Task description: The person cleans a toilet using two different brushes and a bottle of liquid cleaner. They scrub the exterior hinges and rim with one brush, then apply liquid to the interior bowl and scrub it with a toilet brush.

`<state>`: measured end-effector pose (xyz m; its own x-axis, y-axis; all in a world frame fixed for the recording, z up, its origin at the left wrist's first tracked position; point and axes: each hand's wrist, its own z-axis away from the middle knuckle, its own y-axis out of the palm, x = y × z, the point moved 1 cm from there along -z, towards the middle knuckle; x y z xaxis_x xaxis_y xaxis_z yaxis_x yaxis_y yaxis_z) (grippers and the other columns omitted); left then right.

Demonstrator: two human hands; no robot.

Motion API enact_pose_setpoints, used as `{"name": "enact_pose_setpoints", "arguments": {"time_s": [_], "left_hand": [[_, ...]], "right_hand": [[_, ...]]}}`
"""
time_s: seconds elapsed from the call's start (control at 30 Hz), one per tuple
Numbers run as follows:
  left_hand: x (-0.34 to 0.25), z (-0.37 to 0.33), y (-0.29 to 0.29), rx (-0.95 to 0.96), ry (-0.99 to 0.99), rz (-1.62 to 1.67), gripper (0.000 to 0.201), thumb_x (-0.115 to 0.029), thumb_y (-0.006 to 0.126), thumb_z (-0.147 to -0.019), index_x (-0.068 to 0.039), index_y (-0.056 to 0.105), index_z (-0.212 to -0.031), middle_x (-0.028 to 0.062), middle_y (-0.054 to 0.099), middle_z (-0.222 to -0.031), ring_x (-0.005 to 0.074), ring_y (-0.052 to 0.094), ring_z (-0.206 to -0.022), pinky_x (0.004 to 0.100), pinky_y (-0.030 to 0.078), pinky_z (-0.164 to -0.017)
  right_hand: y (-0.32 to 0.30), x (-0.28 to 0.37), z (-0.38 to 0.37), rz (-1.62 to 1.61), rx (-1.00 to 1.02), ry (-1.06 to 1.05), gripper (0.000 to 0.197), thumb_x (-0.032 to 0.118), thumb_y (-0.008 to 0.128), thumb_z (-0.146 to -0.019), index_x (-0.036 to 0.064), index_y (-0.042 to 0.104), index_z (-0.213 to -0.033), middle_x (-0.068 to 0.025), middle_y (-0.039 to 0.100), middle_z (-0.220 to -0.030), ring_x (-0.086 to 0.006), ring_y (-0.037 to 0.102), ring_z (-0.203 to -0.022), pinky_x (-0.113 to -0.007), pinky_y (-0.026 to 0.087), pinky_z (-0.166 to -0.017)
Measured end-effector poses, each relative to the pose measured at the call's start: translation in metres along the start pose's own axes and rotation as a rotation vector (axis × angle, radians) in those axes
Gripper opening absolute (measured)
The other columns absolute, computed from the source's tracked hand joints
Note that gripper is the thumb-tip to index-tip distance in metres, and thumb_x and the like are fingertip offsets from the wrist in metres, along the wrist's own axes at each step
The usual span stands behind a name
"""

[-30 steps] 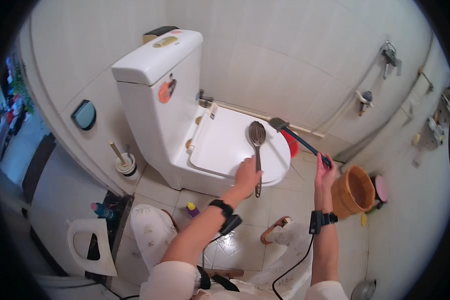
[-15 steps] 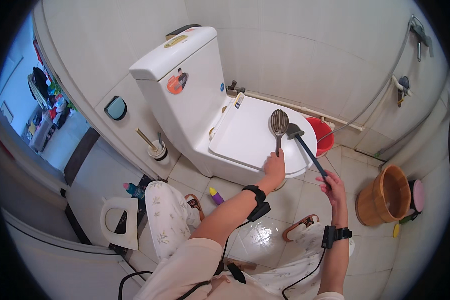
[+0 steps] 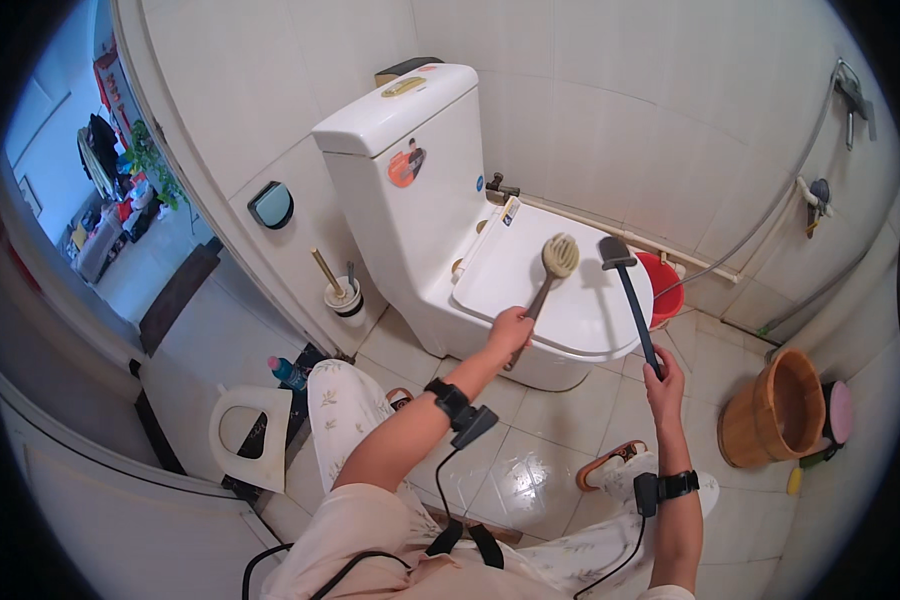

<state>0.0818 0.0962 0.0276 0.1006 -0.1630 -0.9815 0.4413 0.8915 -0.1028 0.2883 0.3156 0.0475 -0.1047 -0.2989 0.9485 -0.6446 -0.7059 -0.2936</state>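
My left hand (image 3: 511, 330) is closed round the brown handle of a brush (image 3: 561, 256), whose round head of pale bristles faces up over the closed white toilet lid (image 3: 490, 290). In my right hand (image 3: 663, 388) is a long dark-handled tool (image 3: 635, 310) with a flat, wedge-shaped grey head. That head is raised above the front part of the lid, beside the brush head and apart from it. Both handles slant up and away from me. Black straps with small boxes and cables sit on both of my forearms.
A red bucket (image 3: 665, 290) stands behind the toilet front, and a wooden bucket (image 3: 755, 420) to the right. Left of the toilet are a toilet brush holder (image 3: 344, 300), a blue bottle (image 3: 288, 373) and a cream child's toilet seat (image 3: 217, 440). A shower hose hangs at right.
My left hand has drawn back leftward, and the brush has turned from its slotted back to its bristles. The grey-headed tool has become more upright. The whole view has shifted slightly.
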Motion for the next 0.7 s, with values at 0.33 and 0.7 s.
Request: {"name": "enact_pose_setpoints", "arguments": {"time_s": [0.33, 0.7], "left_hand": [[-0.004, -0.002, -0.158, -0.247, 0.388, -0.108, 0.042, -0.001, 0.053, -0.075, -0.004, 0.050, -0.116, 0.0043, 0.055, -0.077, 0.0106, 0.053, -0.055, 0.0232, 0.043, -0.048], [-0.044, 0.011, -0.217, -0.304, 0.536, -0.327, 0.041, -0.002, 0.059, -0.069, -0.009, 0.059, -0.109, 0.0084, 0.060, -0.079, 0.0183, 0.057, -0.066, 0.0291, 0.046, -0.062]], "right_hand": [[0.111, 0.181, 0.020, 0.761, 0.289, -0.487, 0.036, 0.012, 0.059, -0.072, 0.0119, 0.059, -0.108, -0.0161, 0.062, -0.074, -0.0306, 0.060, -0.068, -0.039, 0.047, -0.062], [0.297, 0.232, -0.007, 1.290, 0.440, -0.777, 0.009, 0.005, 0.056, -0.066, 0.0043, 0.064, -0.064, -0.0153, 0.061, -0.066, -0.0316, 0.061, -0.062, -0.039, 0.047, -0.051]]}}
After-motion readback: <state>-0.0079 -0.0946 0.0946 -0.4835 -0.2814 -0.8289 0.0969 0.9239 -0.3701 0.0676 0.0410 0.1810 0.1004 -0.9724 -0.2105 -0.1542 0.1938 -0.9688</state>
